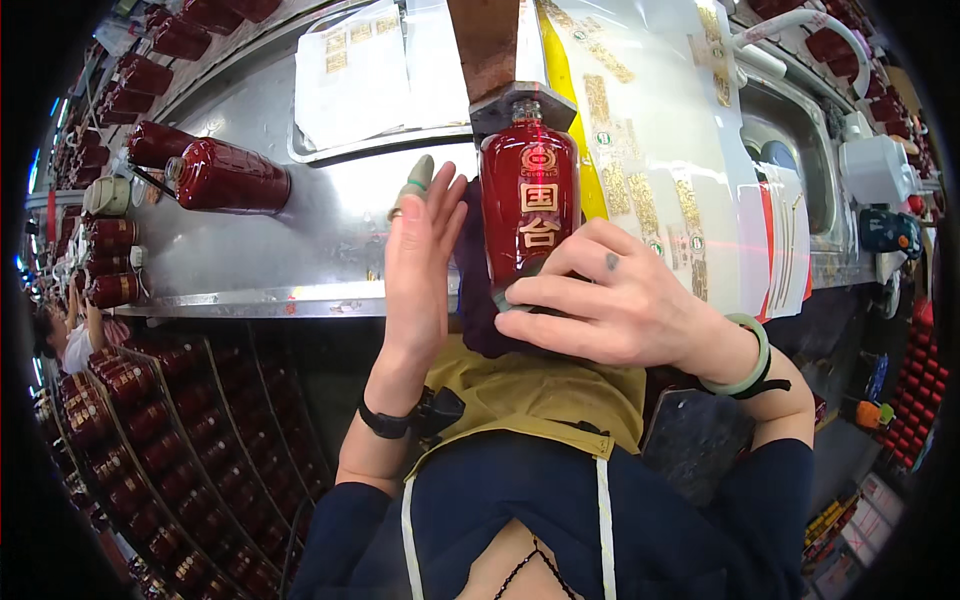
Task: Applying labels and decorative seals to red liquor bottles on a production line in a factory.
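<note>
Main bottle: we see a red, glossy, flat-shouldered bottle with gold lettering and a clear glass neck (531, 195) directly on the far side of us, between our two hands and somewhat nearer the right one.
Long axis: it runs near to far; the neck points to the far side and the base comes toward our body.
Neck end: the mouth sits at a dark, angular plate (488, 106) below a brown, flat-faced block (485, 45); we cannot tell whether glass and plate touch.
Base end: it lies over a dark, soft-looking cloth (470, 255) near the table's near edge.
Right hand: our bare right hand (625, 300) is the nearer one, reaching in from the right with bent fingers, their covered tips touching the bottle's near end; we cannot tell whether they pinch anything.
Left hand: our bare left hand (422, 250) is spread, fingers pointing far, just left of the bottle and apart from it, holding nothing that we can see.
Finger covers: we wear a grey-green, rubbery sleeve (421, 172) on a left finger.
Left side: a second dark-red, round-shouldered bottle (236, 177) lies well apart on the shiny steel table (335, 225).
Right side: translucent sheets with gold, speckled strips (613, 190) lie just beyond a bright yellow band (562, 85).
</note>
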`<move>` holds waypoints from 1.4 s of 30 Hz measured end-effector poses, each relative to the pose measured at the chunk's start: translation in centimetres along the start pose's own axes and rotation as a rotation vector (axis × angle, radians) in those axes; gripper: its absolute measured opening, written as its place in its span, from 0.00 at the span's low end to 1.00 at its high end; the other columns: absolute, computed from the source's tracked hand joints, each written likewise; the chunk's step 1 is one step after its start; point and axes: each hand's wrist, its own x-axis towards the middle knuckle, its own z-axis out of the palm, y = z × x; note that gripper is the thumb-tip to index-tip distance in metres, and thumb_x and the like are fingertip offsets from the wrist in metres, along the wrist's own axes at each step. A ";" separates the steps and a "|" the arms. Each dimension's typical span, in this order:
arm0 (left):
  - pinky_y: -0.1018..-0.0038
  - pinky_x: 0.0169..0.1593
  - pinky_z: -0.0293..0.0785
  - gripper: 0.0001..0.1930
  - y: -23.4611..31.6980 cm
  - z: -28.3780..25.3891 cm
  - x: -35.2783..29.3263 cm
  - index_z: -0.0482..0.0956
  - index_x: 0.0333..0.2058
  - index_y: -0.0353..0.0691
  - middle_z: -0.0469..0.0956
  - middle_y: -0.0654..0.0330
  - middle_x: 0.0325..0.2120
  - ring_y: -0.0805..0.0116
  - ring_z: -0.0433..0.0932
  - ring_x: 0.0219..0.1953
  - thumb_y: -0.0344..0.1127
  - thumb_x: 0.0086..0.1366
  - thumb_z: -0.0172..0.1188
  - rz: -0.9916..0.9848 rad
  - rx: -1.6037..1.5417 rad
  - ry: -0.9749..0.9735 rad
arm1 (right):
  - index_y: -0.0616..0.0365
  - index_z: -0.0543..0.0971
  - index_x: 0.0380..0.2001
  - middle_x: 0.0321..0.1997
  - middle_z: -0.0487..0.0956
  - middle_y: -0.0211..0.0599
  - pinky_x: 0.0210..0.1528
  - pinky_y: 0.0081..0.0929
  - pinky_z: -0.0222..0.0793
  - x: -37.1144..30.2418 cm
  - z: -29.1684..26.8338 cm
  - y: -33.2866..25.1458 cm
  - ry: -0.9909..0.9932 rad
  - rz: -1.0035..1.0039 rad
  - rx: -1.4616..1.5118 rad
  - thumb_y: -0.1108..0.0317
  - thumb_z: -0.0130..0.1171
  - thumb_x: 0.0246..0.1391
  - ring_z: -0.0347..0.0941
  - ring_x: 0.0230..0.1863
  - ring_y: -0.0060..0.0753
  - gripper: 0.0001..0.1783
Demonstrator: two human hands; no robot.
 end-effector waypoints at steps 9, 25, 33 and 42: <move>0.54 0.77 0.51 0.40 0.2 0.8 -0.3 0.53 0.73 0.32 0.59 0.40 0.72 0.47 0.59 0.74 0.63 0.80 0.28 0.041 0.007 0.046 | 0.49 0.85 0.35 0.40 0.83 0.22 0.43 0.35 0.74 1.2 0.0 5.6 0.320 0.033 -0.526 0.69 0.65 0.47 0.75 0.36 0.30 0.09; 0.50 0.75 0.51 0.57 -1.0 -0.2 0.3 0.72 0.67 0.37 0.56 0.42 0.74 0.43 0.56 0.75 0.85 0.65 0.27 0.525 0.678 -0.168 | 0.59 0.82 0.49 0.43 0.83 0.43 0.46 0.32 0.76 -1.0 1.0 3.1 0.418 0.386 -0.142 0.78 0.65 0.57 0.81 0.41 0.44 0.16; 0.56 0.58 0.72 0.43 1.3 -0.4 6.5 0.82 0.58 0.44 0.72 0.50 0.57 0.46 0.74 0.54 0.76 0.61 0.53 0.766 1.072 -0.382 | 0.60 0.76 0.57 0.45 0.79 0.34 0.55 0.21 0.69 -4.8 1.6 2.9 0.634 0.922 0.624 0.73 0.55 0.70 0.74 0.48 0.22 0.15; 0.48 0.74 0.50 0.46 0.4 -0.8 1.5 0.87 0.55 0.53 0.57 0.44 0.73 0.39 0.53 0.73 0.83 0.63 0.38 0.723 1.206 -0.372 | 0.61 0.70 0.25 0.20 0.68 0.31 0.29 0.28 0.61 -19.2 -5.9 7.3 0.528 1.319 -0.162 0.58 0.70 0.62 0.59 0.25 0.22 0.23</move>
